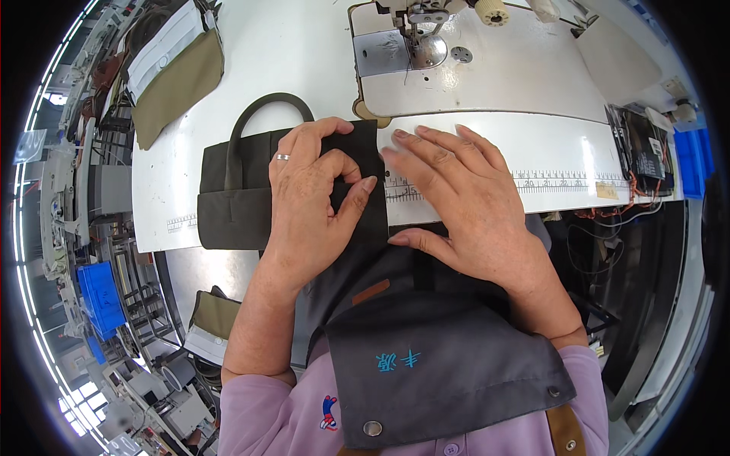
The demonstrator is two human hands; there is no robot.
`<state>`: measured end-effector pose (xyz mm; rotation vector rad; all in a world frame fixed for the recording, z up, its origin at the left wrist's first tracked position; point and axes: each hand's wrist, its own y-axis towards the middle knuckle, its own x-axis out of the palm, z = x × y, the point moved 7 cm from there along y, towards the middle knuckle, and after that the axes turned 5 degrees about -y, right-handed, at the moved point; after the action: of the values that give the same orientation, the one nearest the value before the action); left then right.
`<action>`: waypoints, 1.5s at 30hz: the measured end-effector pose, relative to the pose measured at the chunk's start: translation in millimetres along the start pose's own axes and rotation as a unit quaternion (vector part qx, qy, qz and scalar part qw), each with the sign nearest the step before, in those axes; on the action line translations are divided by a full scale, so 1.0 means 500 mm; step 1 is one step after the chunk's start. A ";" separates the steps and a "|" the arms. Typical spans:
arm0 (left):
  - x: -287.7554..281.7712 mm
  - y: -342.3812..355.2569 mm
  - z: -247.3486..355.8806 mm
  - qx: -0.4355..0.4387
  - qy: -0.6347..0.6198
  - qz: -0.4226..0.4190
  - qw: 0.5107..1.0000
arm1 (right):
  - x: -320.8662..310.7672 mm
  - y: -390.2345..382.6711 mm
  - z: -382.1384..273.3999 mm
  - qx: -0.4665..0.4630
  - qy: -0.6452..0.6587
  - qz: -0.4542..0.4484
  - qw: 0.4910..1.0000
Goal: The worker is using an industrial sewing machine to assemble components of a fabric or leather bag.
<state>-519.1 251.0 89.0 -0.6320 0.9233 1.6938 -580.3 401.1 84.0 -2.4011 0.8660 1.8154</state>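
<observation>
Bag: a dark olive fabric bag [236,201] lies flat on the white table [289,61], at the near edge, left of the sewing machine [471,68]; its looped handle [262,110] points away from the person.
Black panel: a strip of black cloth [372,216] lies over the bag's right end and hangs off the table edge toward the lap.
Left hand [308,205]: palm down on the panel, thumb and forefinger pinching a small fold of the black cloth; a ring on one finger.
Right hand [468,201]: released, grasping nothing, fingers spread flat across the panel's right edge and the ruler strip [555,182] printed on the table.
Machine: the needle and presser foot [422,34] sit well apart from the work, beyond both hands.
Surroundings: a tan and white bundle [175,72] rests at the far left of the table.
Risk: the overhanging cloth looks likely to drag the panel out of line if the flat hand lifts; a loose pinch could let the fold slip and crease.
</observation>
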 end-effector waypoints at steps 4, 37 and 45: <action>-0.001 -0.002 -0.003 0.017 0.008 0.016 1.000 | 0.003 0.005 -0.020 -0.045 -0.021 -0.016 0.999; -0.112 -0.082 -0.111 -0.008 0.016 0.023 1.000 | 0.009 0.005 -0.042 -0.044 -0.077 -0.013 0.996; -0.103 -0.086 -0.121 -0.019 0.175 -0.037 0.984 | 0.003 0.003 -0.040 -0.056 -0.078 -0.010 0.995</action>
<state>-464.6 179.1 83.8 -1.0008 1.1001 1.5633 -563.0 392.5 89.5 -2.2793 0.7423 2.0624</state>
